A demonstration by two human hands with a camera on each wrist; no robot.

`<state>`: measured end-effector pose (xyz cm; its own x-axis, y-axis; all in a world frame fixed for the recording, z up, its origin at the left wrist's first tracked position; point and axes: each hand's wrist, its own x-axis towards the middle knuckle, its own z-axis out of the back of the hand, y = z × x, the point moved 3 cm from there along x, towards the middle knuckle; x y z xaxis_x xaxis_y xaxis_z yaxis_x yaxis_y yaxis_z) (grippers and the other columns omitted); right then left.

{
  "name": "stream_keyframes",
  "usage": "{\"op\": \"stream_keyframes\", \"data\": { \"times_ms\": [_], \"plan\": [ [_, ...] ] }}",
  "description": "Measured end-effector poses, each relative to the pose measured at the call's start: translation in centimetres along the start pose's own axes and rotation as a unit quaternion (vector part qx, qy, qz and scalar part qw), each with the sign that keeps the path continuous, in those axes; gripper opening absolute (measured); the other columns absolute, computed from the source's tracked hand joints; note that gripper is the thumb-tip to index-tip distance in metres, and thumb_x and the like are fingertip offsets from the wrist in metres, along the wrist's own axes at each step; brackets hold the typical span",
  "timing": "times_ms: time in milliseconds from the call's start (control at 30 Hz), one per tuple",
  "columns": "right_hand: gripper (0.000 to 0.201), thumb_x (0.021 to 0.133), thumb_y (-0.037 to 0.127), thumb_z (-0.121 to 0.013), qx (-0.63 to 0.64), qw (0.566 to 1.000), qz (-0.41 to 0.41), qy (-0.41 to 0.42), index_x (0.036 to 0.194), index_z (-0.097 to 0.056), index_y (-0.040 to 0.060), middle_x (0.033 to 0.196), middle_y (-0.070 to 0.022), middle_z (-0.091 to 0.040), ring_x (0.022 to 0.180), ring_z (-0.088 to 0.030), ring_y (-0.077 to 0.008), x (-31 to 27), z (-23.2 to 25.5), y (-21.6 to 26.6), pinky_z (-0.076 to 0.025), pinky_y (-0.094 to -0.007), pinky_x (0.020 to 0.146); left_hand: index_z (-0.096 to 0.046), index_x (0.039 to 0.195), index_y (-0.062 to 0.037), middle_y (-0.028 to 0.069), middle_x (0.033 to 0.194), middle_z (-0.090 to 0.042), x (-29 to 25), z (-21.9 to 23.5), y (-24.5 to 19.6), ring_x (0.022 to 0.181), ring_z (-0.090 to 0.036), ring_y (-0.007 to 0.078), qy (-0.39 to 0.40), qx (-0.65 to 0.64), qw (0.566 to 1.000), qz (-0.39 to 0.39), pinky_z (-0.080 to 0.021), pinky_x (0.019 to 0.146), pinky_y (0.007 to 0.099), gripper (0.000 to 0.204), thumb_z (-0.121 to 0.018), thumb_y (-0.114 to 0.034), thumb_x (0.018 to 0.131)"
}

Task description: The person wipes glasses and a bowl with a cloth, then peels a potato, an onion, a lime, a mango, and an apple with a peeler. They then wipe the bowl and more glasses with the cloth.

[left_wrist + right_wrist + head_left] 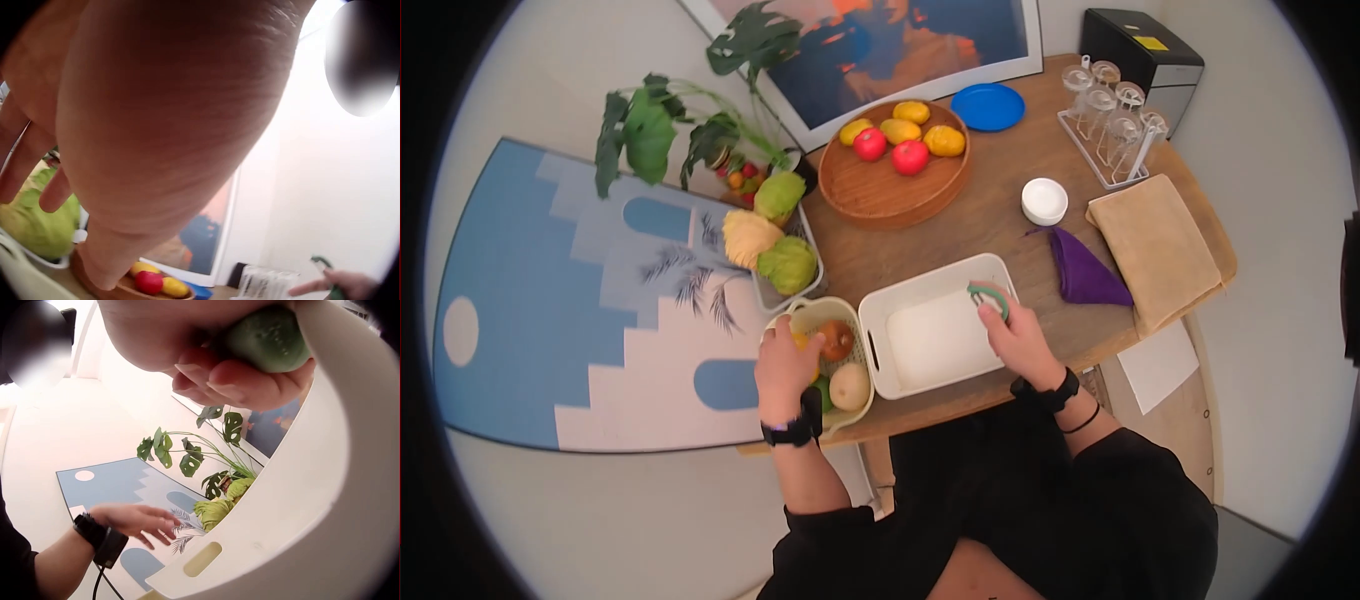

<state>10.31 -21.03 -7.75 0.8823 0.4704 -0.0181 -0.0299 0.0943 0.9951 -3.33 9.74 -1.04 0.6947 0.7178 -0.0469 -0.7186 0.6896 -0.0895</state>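
Note:
My right hand (1022, 345) holds a curved green thing (992, 296) above the right side of a white rectangular bin (878, 345). In the right wrist view, fingers curl round its rounded, pale-speckled green end (269, 340); its kind cannot be told. My left hand (785, 365) is over a pale yellow-green basket (858, 420), its fingers loosely spread in the right wrist view. Inside the basket lie a brown onion-like item (836, 340), a pale round vegetable (850, 387) and something green, partly hidden by the hand.
Behind the basket, a grey bin (818, 270) holds leafy vegetables. A round wooden tray (870, 200) carries fruit. To the right are a white bowl (1044, 201), a purple cloth (1088, 270), a tan cloth (1155, 245) and a rack of glasses (1112, 110).

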Motion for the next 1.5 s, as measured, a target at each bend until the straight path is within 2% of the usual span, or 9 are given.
{"op": "stream_keyframes", "data": {
  "times_ms": [67, 333, 633, 700, 733, 867, 1000, 1333, 1500],
  "plan": [
    [0.035, 0.102, 0.025, -0.058, -0.018, 1.000, 0.003, 0.022, 0.134, -0.060, 0.0122, 0.068, -0.0093, -0.058, 0.060, -0.053, -0.0123, 0.1, 0.1, -0.2, -0.047, -0.0298, 0.061, -0.051, 0.135, -0.0027, 0.0245, 0.123, -0.063, -0.3, 2.2, -4.4, 0.116, -0.059, 0.0419, 0.004, -0.098, 0.981, -0.166, -0.051, 0.094, 0.0483, 0.063, -0.072, -0.038, 0.086],
    [0.042, 0.100, 0.027, -0.060, -0.010, 0.999, 0.038, 0.028, 0.140, -0.055, 0.0147, 0.069, -0.0139, -0.064, 0.061, -0.067, -0.0288, 0.2, 0.7, -0.3, -0.051, -0.0348, 0.061, -0.050, 0.135, -0.0010, 0.0246, 0.125, -0.062, 12.7, -0.1, -24.2, 0.116, -0.060, 0.0420, 0.085, -0.125, 0.904, -0.400, -0.050, 0.096, 0.0466, 0.057, -0.067, -0.031, 0.089],
    [0.046, 0.100, 0.025, -0.060, 0.008, 0.997, 0.002, 0.078, 0.144, -0.051, 0.0157, 0.076, -0.0131, -0.069, 0.062, -0.067, -0.0272, 0.4, 1.6, -0.3, -0.052, -0.0346, 0.061, -0.035, 0.149, -0.0023, 0.0224, 0.152, -0.044, 25.8, -11.0, -36.1, 0.139, -0.044, 0.0383, -0.086, 0.010, 0.907, -0.413, -0.038, 0.113, 0.0482, 0.073, -0.061, -0.013, 0.082],
    [0.046, 0.101, 0.025, -0.059, 0.029, 0.993, -0.036, 0.109, 0.145, -0.050, 0.0152, 0.082, -0.0125, -0.072, 0.066, -0.068, -0.0275, 0.3, 1.7, 0.2, -0.053, -0.0346, 0.064, -0.038, 0.149, -0.0024, 0.0224, 0.146, -0.049, 26.3, -11.5, -36.6, 0.135, -0.047, 0.0395, 0.022, -0.044, 0.940, -0.337, -0.039, 0.111, 0.0511, 0.072, -0.061, -0.023, 0.084],
    [0.045, 0.100, 0.020, -0.057, 0.052, 0.993, -0.036, 0.097, 0.144, -0.053, 0.0142, 0.073, -0.0068, -0.065, 0.064, -0.063, -0.0157, 0.4, 1.8, 0.7, -0.051, -0.0295, 0.066, -0.038, 0.149, -0.0024, 0.0224, 0.146, -0.049, 26.5, -11.5, -36.8, 0.135, -0.047, 0.0395, 0.027, -0.042, 0.941, -0.335, -0.039, 0.111, 0.0511, 0.072, -0.061, -0.023, 0.084],
    [0.045, 0.100, 0.020, -0.058, 0.067, 0.990, -0.050, 0.113, 0.144, -0.053, 0.0139, 0.073, -0.0067, -0.065, 0.064, -0.063, -0.0155, 0.5, 2.1, 0.6, -0.051, -0.0296, 0.066, -0.044, 0.146, -0.0034, 0.0251, 0.136, -0.055, 26.5, -11.9, -35.6, 0.130, -0.049, 0.0423, 0.071, -0.045, 0.945, -0.315, -0.042, 0.107, 0.0525, 0.070, -0.061, -0.039, 0.087],
    [0.046, 0.102, 0.025, -0.057, 0.058, 0.988, -0.039, 0.136, 0.146, -0.049, 0.0141, 0.085, -0.0122, -0.073, 0.070, -0.071, -0.0278, 0.6, 2.3, 0.3, -0.054, -0.0338, 0.067, -0.047, 0.143, -0.0063, 0.0266, 0.135, -0.054, 26.3, -13.9, -32.0, 0.130, -0.049, 0.0438, 0.160, -0.002, 0.932, -0.326, -0.044, 0.105, 0.0531, 0.070, -0.062, -0.046, 0.088],
    [0.040, 0.101, 0.024, -0.058, 0.044, 0.995, -0.011, 0.091, 0.140, -0.055, 0.0130, 0.078, -0.0104, -0.069, 0.063, -0.066, -0.0235, 0.5, 1.8, 0.2, -0.051, -0.0322, 0.063, -0.048, 0.140, -0.0096, 0.0268, 0.137, -0.051, 25.6, -12.1, -20.7, 0.126, -0.053, 0.0459, 0.147, 0.124, 0.966, -0.171, -0.049, 0.103, 0.0506, 0.071, -0.075, -0.033, 0.079],
    [0.037, 0.102, 0.023, -0.058, 0.048, 0.997, 0.008, 0.057, 0.137, -0.057, 0.0114, 0.075, -0.0079, -0.066, 0.063, -0.061, -0.0156, 0.3, 1.5, 0.1, -0.049, -0.0299, 0.063, -0.044, 0.139, -0.0078, 0.0264, 0.131, -0.056, 22.9, -7.7, -21.9, 0.121, -0.059, 0.0420, 0.067, 0.063, 0.980, -0.177, -0.053, 0.097, 0.0496, 0.073, -0.075, -0.038, 0.080]
  ]
}}
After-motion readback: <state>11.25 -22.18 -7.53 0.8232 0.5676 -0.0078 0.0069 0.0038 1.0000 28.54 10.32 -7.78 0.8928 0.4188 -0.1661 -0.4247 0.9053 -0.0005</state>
